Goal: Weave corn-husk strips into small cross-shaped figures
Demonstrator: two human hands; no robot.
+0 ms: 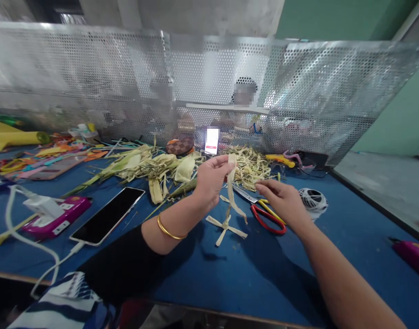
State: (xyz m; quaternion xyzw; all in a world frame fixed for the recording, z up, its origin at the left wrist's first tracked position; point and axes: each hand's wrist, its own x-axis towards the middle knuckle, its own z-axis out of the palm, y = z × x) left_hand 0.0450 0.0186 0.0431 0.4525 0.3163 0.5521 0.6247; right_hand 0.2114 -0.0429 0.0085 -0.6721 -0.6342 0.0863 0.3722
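While the left hand (212,178) pinches the upper end of a pale corn husk strip (231,187), the strip hangs above the blue desk (264,278). Below it lies a cross-shaped husk piece (225,225). The right hand (281,198), empty and with fingers loosely bent, is near the red and yellow handles of the scissors (264,212). Behind them is a pile of shredded husk (252,167).

Two people (244,92) behind mesh (209,68): blurred | lit screen (212,139): text too small | yellow roll (20,138): cut, left edge | magenta block (413,257): cut, right edge | yellow handle (271,212): seemingly part-hidden by right hand (281,198) | strip (231,192): pinched spot covered, left hand (212,178)
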